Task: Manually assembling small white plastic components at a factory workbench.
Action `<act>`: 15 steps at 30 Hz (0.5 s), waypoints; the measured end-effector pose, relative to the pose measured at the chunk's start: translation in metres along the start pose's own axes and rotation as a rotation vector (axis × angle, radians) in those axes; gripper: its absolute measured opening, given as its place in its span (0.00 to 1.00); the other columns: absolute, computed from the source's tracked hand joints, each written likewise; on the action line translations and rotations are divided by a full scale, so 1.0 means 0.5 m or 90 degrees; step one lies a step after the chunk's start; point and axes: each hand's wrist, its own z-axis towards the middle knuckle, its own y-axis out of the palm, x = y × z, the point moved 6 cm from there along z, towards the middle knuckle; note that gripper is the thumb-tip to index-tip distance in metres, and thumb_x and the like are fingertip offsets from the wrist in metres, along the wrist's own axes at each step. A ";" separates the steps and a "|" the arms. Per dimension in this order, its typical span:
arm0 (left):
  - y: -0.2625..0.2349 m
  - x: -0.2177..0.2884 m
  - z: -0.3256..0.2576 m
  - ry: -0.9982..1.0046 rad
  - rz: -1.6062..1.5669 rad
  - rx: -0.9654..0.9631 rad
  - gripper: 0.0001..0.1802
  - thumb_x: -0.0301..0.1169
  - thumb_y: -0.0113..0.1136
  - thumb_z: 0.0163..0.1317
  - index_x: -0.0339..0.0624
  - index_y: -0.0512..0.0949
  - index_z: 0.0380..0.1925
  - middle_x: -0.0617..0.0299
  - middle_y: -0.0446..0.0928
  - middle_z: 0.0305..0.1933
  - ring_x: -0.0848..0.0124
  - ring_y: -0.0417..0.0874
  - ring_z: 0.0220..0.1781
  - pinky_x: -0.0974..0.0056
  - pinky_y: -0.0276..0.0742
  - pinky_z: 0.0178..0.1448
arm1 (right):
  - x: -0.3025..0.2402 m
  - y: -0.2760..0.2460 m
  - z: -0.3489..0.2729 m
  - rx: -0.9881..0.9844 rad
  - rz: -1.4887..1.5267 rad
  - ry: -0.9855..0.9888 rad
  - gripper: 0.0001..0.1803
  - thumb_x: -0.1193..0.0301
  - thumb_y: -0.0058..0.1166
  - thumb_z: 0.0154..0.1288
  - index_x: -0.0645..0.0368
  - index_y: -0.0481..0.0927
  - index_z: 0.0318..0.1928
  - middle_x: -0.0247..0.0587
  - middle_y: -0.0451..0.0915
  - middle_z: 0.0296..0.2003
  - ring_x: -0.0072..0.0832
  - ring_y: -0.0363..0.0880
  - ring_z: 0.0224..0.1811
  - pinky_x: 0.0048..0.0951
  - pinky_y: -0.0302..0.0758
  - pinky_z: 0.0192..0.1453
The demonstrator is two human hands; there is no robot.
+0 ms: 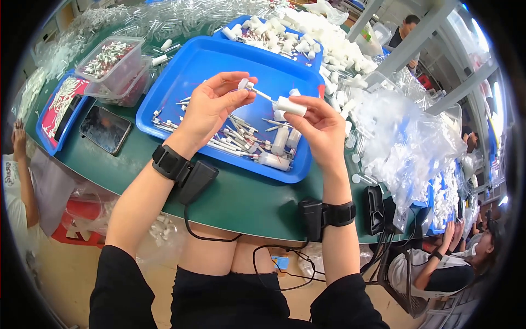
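Observation:
Above the large blue tray, my left hand pinches a small whitish cap-like piece between thumb and fingers. A thin white rod slants from it down toward a white plastic cylinder. My right hand grips that cylinder by its side, with the end of the rod at its mouth. Whether the rod's tip is inside cannot be made out. Under my hands, thin white sticks with reddish ends lie in the tray, beside several frosted tubes.
A phone lies left of the tray, near stacked clear tubs of small parts. Behind is a second blue tray. White caps and a plastic bag cover the right. Cables hang by my wrists. Other people sit nearby.

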 end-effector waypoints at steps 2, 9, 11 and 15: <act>0.001 0.001 -0.001 -0.007 0.003 0.010 0.17 0.20 0.55 0.56 0.34 0.69 0.47 0.53 0.73 0.49 0.68 0.77 0.45 0.65 0.73 0.54 | 0.006 -0.001 0.002 -0.007 0.017 0.013 0.14 0.83 0.56 0.52 0.66 0.76 0.42 0.42 0.79 0.38 0.23 0.78 0.41 0.19 0.74 0.45; 0.014 0.001 -0.003 0.002 0.039 -0.018 0.16 0.20 0.56 0.55 0.34 0.71 0.45 0.53 0.74 0.48 0.69 0.78 0.45 0.66 0.73 0.54 | 0.013 0.003 -0.001 -0.002 0.012 0.014 0.15 0.83 0.55 0.53 0.66 0.75 0.44 0.42 0.79 0.39 0.23 0.78 0.42 0.20 0.74 0.46; 0.021 0.010 -0.004 0.026 0.138 -0.035 0.14 0.19 0.56 0.54 0.35 0.72 0.42 0.53 0.74 0.47 0.68 0.78 0.45 0.67 0.73 0.53 | 0.014 0.008 -0.002 -0.013 0.039 0.013 0.15 0.82 0.55 0.53 0.66 0.75 0.44 0.44 0.78 0.39 0.23 0.77 0.42 0.20 0.74 0.46; 0.014 0.006 -0.008 0.026 0.145 -0.038 0.13 0.19 0.58 0.52 0.35 0.73 0.40 0.54 0.74 0.46 0.67 0.78 0.46 0.67 0.73 0.53 | 0.016 0.015 -0.006 0.002 0.055 0.059 0.15 0.81 0.55 0.54 0.68 0.74 0.45 0.45 0.78 0.39 0.23 0.77 0.41 0.20 0.73 0.46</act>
